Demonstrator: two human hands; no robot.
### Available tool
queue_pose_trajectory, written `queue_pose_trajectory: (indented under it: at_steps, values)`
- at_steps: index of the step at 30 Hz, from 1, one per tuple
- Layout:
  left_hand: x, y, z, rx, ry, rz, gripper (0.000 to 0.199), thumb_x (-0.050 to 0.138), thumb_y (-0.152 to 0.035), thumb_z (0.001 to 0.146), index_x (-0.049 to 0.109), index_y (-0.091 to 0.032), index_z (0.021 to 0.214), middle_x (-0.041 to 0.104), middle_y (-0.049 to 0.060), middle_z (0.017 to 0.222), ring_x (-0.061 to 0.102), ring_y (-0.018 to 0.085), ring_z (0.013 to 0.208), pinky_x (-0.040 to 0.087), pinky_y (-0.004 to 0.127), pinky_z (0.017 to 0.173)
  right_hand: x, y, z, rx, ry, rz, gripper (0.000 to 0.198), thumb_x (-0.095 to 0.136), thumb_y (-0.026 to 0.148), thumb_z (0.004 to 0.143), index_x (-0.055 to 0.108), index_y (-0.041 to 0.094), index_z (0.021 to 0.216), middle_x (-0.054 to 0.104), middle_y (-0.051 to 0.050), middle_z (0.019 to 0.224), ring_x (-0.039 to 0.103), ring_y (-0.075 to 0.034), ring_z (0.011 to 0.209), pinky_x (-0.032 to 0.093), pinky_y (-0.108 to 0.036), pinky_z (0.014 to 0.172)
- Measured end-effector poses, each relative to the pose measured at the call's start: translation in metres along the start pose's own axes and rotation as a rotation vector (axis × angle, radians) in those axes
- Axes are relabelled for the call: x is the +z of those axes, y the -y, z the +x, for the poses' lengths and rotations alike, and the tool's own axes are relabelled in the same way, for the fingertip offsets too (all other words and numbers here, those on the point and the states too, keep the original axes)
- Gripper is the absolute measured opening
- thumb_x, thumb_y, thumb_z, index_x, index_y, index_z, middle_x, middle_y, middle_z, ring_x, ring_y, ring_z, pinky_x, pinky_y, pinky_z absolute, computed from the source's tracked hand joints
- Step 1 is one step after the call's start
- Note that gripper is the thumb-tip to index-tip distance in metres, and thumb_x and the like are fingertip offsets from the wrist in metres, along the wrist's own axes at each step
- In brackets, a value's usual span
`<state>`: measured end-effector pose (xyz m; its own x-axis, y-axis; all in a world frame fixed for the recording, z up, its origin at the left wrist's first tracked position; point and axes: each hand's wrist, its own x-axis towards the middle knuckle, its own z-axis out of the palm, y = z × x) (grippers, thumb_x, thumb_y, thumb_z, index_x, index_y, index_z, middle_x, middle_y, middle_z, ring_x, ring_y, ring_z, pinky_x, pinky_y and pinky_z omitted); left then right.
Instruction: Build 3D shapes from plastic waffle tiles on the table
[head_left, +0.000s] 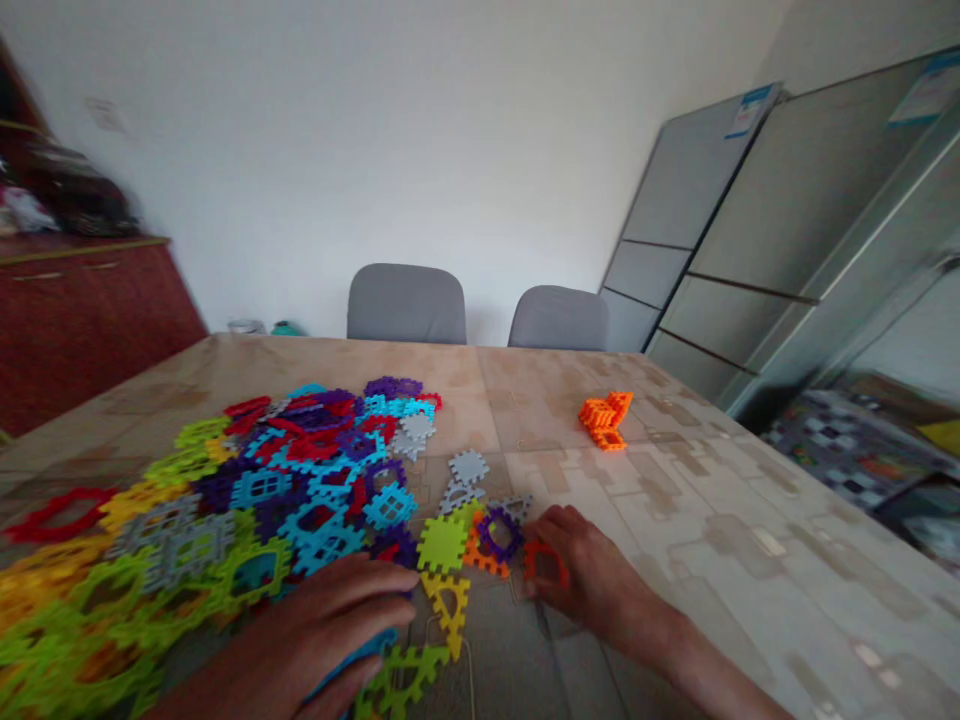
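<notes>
My right hand is closed on an orange square-framed interlocking tile, pinched between thumb and fingers. Just left of it lie a purple ring tile and another orange tile. At the bottom, my left hand curls over a blue tile, which shows between fingers and thumb; most of it is hidden. Close to those fingertips are a lime square tile, a yellow triangular tile and a green tile.
A heap of mixed tiles spreads over the left of the patterned table. An orange assembled shape stands at the far right. Grey tiles lie mid-table. Two grey chairs are behind the far edge.
</notes>
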<state>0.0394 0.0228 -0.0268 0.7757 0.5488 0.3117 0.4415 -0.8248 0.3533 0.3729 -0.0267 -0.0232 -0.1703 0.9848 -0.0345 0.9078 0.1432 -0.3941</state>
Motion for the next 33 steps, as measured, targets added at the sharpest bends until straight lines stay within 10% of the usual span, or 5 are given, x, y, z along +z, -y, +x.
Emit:
queue_pose_trajectory:
  at_steps: [17, 33]
  values:
    - [0.046, -0.004, 0.126, 0.082, 0.223, 0.007, 0.056, 0.083, -0.018, 0.074, 0.063, -0.020, 0.125, 0.066, 0.011, 0.129, 0.059, 0.031, 0.123, 0.042, 0.047, 0.110, -0.011, 0.013, -0.019, 0.036, 0.086, -0.017, 0.034, 0.078, 0.018, 0.069, 0.067, 0.019, 0.101, 0.063, -0.007, 0.111, 0.055, -0.025, 0.105, 0.045, -0.036, 0.092]
    - [0.027, -0.021, 0.083, 0.001, 0.196, -0.042, 0.065, 0.069, -0.010, 0.081, 0.050, -0.029, 0.140, 0.066, 0.005, 0.125, 0.059, 0.027, 0.116, 0.047, 0.041, 0.102, -0.016, -0.004, -0.028, 0.055, 0.112, -0.082, 0.029, 0.070, 0.029, 0.078, 0.066, 0.017, 0.104, 0.065, -0.011, 0.108, 0.061, -0.028, 0.100, 0.046, -0.039, 0.089]
